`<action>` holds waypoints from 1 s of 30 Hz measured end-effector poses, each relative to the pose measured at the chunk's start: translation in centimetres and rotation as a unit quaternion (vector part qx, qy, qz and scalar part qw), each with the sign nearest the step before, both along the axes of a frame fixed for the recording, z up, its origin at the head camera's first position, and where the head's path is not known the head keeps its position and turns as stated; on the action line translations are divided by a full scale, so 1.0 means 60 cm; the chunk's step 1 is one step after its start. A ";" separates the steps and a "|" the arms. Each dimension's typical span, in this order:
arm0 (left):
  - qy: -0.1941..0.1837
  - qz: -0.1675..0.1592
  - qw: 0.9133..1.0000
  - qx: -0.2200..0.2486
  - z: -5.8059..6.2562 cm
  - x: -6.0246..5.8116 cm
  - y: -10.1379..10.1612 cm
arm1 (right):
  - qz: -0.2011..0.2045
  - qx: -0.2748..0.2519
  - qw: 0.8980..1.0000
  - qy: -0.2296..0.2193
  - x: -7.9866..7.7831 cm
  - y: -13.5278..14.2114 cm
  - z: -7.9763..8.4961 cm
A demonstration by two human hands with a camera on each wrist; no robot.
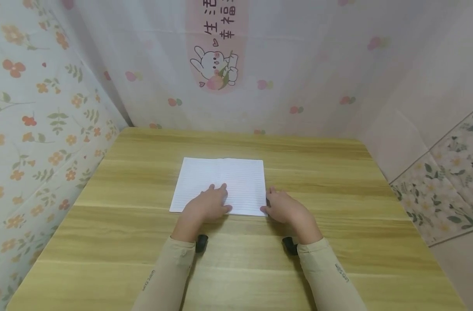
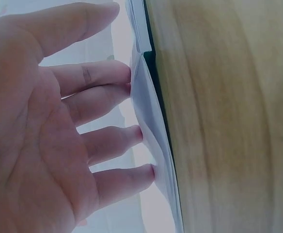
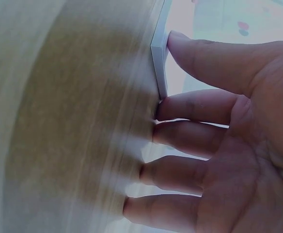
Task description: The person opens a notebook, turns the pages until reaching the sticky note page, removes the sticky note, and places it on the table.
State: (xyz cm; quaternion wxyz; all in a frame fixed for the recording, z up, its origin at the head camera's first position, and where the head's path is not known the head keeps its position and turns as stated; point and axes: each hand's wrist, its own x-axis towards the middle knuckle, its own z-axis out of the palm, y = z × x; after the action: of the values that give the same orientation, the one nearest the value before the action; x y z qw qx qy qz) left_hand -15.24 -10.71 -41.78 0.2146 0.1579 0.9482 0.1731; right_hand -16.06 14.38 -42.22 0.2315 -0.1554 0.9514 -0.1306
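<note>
An open notebook (image 1: 242, 172) with ruled white pages lies flat on the wooden table, its centre fold running away from the person. My left hand (image 1: 208, 204) rests on it near the fold, fingertips touching the left page and the fold, thumb on the right page near the front edge. In the left wrist view, the pages (image 2: 149, 104) bulge slightly at the fold above a dark green cover. At the right side is my right hand (image 1: 284, 207). Its thumb touches the front right corner of the pages (image 3: 160, 68), while the extended fingers reach the tabletop just beside the edge.
Around the notebook spreads the wood-grain table (image 1: 236, 263). A pale curtain (image 1: 298, 65) with a rabbit print hangs behind it, and a flowered cloth (image 1: 46, 129) hangs on the left. Black wrist devices (image 1: 290, 246) sit under both cream sleeves (image 1: 329, 272).
</note>
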 end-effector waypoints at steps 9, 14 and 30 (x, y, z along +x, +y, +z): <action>0.000 0.004 1.000 0.004 -0.003 -0.003 0.003 | -0.001 0.006 1.000 0.000 -0.001 0.000 -0.004; 0.003 0.007 1.000 0.003 -0.002 -0.004 0.001 | 0.001 0.003 1.000 0.003 -0.001 -0.002 -0.003; 0.003 0.046 0.999 0.010 0.002 0.004 0.009 | -0.021 -0.004 1.000 0.015 -0.001 -0.010 -0.005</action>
State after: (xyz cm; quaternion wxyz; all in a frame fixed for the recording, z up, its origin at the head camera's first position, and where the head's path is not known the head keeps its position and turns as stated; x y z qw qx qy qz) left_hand -15.01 -10.18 -41.64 0.2025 0.1165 0.9533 0.1916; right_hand -16.12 13.76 -42.52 0.2133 -0.1381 0.9574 -0.1370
